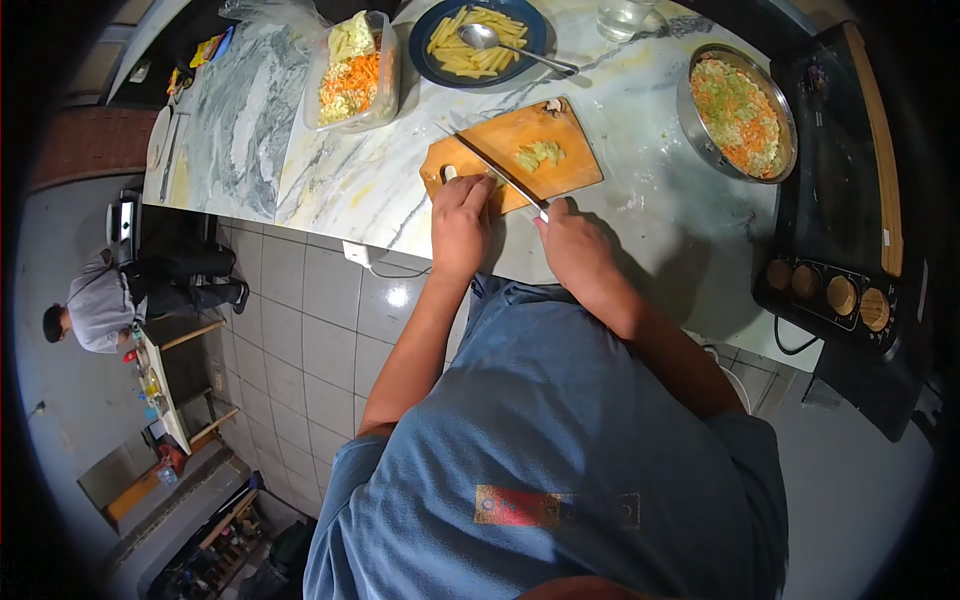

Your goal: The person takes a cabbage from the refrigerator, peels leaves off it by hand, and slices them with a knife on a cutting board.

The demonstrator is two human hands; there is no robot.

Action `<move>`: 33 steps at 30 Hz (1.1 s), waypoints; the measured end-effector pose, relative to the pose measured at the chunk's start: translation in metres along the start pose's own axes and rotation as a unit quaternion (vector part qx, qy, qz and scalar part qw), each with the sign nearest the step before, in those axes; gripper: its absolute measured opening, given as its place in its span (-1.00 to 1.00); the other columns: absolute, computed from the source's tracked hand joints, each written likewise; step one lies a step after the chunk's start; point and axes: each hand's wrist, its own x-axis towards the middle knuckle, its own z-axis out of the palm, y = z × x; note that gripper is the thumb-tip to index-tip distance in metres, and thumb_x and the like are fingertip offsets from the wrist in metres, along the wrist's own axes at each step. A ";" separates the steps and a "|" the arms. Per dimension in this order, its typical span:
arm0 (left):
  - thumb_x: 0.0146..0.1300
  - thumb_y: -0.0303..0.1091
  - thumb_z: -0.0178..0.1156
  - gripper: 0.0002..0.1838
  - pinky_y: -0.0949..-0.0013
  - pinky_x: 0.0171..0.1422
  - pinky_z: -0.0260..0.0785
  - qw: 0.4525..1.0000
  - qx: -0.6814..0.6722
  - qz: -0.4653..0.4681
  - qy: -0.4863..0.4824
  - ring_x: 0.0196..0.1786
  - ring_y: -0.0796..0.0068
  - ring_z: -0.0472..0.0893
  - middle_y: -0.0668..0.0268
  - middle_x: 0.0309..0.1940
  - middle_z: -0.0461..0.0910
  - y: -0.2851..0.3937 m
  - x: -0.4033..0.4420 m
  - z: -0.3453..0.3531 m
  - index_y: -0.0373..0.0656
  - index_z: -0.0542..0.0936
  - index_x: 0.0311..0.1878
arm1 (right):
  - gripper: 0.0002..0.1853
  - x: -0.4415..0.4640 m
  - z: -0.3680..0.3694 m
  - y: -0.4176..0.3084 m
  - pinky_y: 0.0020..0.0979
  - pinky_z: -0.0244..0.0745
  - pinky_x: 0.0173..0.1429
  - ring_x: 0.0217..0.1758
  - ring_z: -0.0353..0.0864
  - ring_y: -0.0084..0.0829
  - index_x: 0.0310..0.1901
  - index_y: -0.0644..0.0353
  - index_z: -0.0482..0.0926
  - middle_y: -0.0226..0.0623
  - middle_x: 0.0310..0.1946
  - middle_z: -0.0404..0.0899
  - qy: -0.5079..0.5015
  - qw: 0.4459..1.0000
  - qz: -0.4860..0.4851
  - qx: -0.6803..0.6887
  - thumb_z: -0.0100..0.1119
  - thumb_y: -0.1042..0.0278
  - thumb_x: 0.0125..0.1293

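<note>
My right hand [578, 246] is closed round the handle of a kitchen knife [497, 171], whose blade slants up and left across a wooden cutting board [577, 135]. Beside the blade, my left hand [462, 226] presses down on the board's near edge with its fingers curled together. Whatever lies under those fingers is hidden. A small heap of chopped pale-green pieces [540, 154] lies on the board, right of the blade. One small whitish piece sits near the board's handle hole, and a small brownish scrap [553, 105] lies at the far edge.
Behind the board are a plastic tub [391, 85] of shredded vegetables and a dark blue plate [420, 50] with pale sticks and a spoon. A metal bowl [691, 130] of chopped vegetables stands right, near a black appliance [830, 310]. Another person [100, 310] is at far left.
</note>
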 end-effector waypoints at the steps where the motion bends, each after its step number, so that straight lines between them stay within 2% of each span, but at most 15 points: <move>1: 0.14 -0.60 0.24 -0.74 0.10 0.16 0.46 1.000 0.002 0.002 0.002 -0.03 0.07 0.63 0.15 -0.13 0.69 -0.001 0.000 0.000 -0.23 0.68 -0.08 | -0.63 0.000 0.000 0.000 0.14 0.57 -0.14 -0.24 0.70 0.23 -0.09 0.32 0.42 0.16 -0.38 0.68 0.004 1.000 -0.002 0.001 0.05 0.08 0.52; 13: 0.19 -0.55 0.26 -0.81 0.12 0.08 0.47 1.000 -0.002 0.004 0.002 -0.08 0.09 0.64 0.14 -0.19 0.69 0.001 0.002 -0.004 -0.24 0.68 -0.11 | -0.63 0.000 0.000 0.004 0.15 0.56 -0.14 -0.24 0.70 0.21 -0.07 0.29 0.44 0.16 -0.37 0.68 0.005 1.000 -0.001 0.008 0.04 0.06 0.52; 19: 0.22 -0.52 0.27 -0.84 0.11 0.06 0.46 1.000 -0.005 0.012 0.012 -0.11 0.08 0.63 0.15 -0.20 0.68 0.001 0.003 -0.003 -0.23 0.67 -0.13 | -0.65 -0.002 -0.003 0.010 0.14 0.54 -0.18 -0.27 0.70 0.18 -0.07 0.26 0.45 0.10 -0.39 0.69 0.039 0.999 -0.002 -0.017 0.05 0.06 0.52; 28: 0.27 -0.42 0.28 -0.80 0.08 0.01 0.43 0.998 0.047 -0.017 -0.036 -0.16 0.07 0.62 0.13 -0.29 0.63 0.014 0.011 -0.016 -0.18 0.63 -0.05 | -0.63 -0.006 -0.006 0.027 0.08 0.57 -0.14 -0.23 0.71 0.14 -0.12 0.27 0.52 0.08 -0.35 0.68 0.096 0.995 -0.036 -0.020 0.11 0.03 0.48; 31: 0.28 -0.43 0.27 -0.84 0.08 0.01 0.43 1.000 0.015 -0.027 -0.007 -0.16 0.05 0.61 0.13 -0.32 0.61 0.007 0.010 -0.010 -0.19 0.63 -0.09 | -0.63 -0.004 -0.004 0.024 0.08 0.55 -0.18 -0.31 0.68 0.16 -0.22 0.27 0.51 0.05 -0.40 0.66 0.128 0.991 -0.040 0.004 0.15 0.05 0.45; 33: 0.28 -0.43 0.27 -0.85 0.08 0.01 0.43 0.999 0.024 -0.023 -0.023 -0.15 0.04 0.61 0.12 -0.31 0.62 0.006 0.009 -0.013 -0.20 0.63 -0.11 | -0.60 -0.006 -0.002 0.022 0.10 0.54 -0.16 -0.30 0.66 0.22 -0.25 0.30 0.51 0.12 -0.40 0.65 0.141 0.988 -0.043 0.050 0.14 0.03 0.45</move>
